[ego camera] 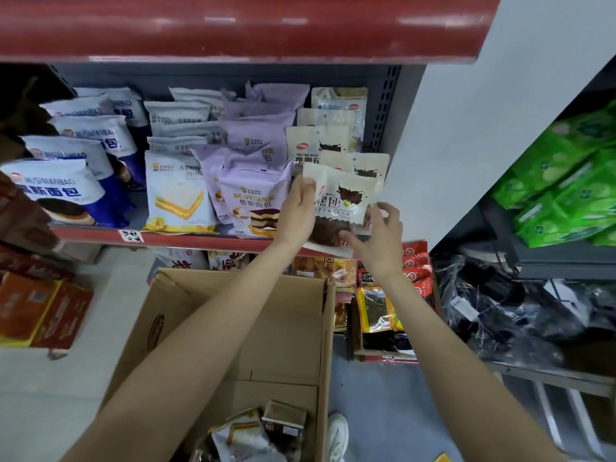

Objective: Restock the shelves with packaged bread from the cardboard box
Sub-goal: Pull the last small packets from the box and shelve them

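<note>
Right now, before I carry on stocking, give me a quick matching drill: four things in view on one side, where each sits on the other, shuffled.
Things:
1. cream bread pack
2. cardboard box
3. purple mousse pack
4. green packets

Places:
A. on the floor below the arms
B. on the rack at far right
C. between left hand and right hand, at the shelf's right end
D. standing at the shelf front, just left of the hands

Pairs: 1-C, 2-A, 3-D, 4-B
</note>
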{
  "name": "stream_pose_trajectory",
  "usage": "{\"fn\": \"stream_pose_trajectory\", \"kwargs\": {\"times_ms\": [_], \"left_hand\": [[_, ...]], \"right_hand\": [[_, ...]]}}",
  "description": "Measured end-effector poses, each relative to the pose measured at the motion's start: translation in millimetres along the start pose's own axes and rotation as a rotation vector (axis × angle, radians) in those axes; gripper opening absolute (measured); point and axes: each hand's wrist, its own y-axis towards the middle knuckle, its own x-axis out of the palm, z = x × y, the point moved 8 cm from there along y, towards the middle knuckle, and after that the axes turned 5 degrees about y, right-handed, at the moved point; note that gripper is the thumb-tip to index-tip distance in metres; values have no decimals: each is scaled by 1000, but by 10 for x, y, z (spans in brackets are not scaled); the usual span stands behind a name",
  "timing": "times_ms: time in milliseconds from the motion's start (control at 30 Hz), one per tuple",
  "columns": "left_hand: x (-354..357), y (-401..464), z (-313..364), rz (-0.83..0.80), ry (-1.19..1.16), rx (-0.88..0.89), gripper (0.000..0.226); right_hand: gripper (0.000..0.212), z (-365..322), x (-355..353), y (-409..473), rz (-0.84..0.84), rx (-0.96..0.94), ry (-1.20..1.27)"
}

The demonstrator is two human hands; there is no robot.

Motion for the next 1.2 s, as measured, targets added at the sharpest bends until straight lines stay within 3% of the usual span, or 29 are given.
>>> {"fn": "stream_pose_trajectory", "kwargs": {"times_ms": [167, 267, 467, 567, 667, 800, 900, 1033, 1200], "left_hand": [[-5, -464, -3, -69, 68, 184, 57], [55, -529, -264, -109, 177, 89, 60], [-3, -554, -413, -89, 87, 23, 50], [-124, -692, -500, -51, 132, 22, 36], [-402, -949, -764, 58, 200, 50, 19], [-778, -1441, -1493, 58, 530, 68, 28], [-944, -1833, -2297, -153, 697, 43, 16], [-948, -2424, -3527, -646, 934, -137, 42], [-656, -2931, -4407, -1031, 1141, 45, 56]], "right_hand": [[39, -46, 141, 104, 87, -8, -48], [42, -65, 197, 147, 94, 7, -49], [43, -25, 20, -169, 106, -11, 120], [38, -222, -60, -543, 141, -142, 116], [25, -386, 207, -1021, -22, -288, 120], [17, -291, 951, -1681, -336, -282, 35], [18, -98, 1563, -2105, -474, -195, -45], [24, 344, 2345, -2635, -624, 2, -217], [41, 1077, 3028, -3256, -823, 312, -506]]}}
